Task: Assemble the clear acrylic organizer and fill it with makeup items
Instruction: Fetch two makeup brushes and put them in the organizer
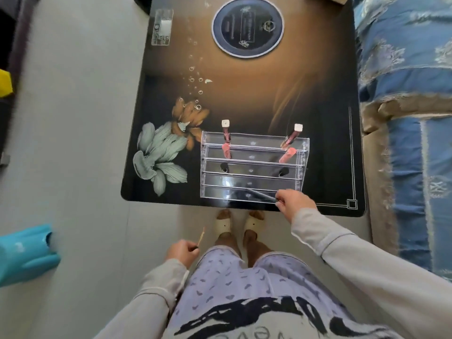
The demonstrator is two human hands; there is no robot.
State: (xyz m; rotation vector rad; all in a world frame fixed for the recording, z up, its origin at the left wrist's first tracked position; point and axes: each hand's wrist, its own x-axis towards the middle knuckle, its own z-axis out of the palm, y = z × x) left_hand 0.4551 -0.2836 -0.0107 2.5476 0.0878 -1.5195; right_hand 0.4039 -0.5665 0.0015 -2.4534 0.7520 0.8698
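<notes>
Head view has the acrylic organizer (253,167) standing assembled at the near edge of the table (244,94), tubes (226,150) on its back tiers, right hand (294,200) pinching a dark pencil (260,195) into the front tier, left hand (182,250) gripping a thin stick (201,237), so filling looks partway done.

I see soft, even light, faint shadows, white glints on the acrylic organizer (253,178), slight blur overall, edges bowed and smeared.
</notes>
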